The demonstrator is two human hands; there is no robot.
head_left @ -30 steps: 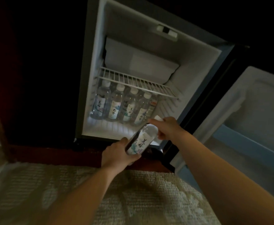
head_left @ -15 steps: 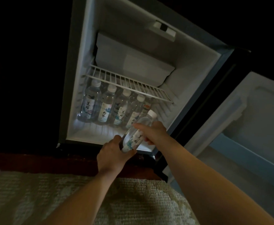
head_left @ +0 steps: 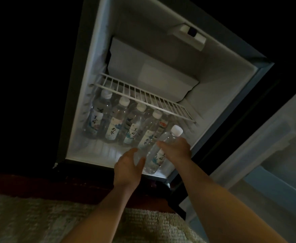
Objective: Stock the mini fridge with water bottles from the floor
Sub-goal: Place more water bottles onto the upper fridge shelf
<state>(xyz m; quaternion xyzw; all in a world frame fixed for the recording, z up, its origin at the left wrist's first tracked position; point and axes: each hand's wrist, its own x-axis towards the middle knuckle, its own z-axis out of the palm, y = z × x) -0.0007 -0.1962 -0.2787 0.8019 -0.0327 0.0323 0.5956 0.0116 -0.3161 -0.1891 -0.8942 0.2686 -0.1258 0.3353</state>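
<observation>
View from above into an open mini fridge (head_left: 222, 81). Half a second ago both hands carried the water bottle (head_left: 159, 157). Now the left hand (head_left: 126, 170) has loosened, its fingers spread and relaxed just beside the bottle's base; whether it still touches is unclear. The right hand (head_left: 176, 148) alone grips the bottle round its upper part. The bottle has moved further in. It is tilted, cap pointing inward and base above the front edge of the fridge floor, at the right end of a row of bottles (head_left: 119, 123) standing under the wire shelf (head_left: 140, 93). It probably goes into the gap on the right next.
</observation>
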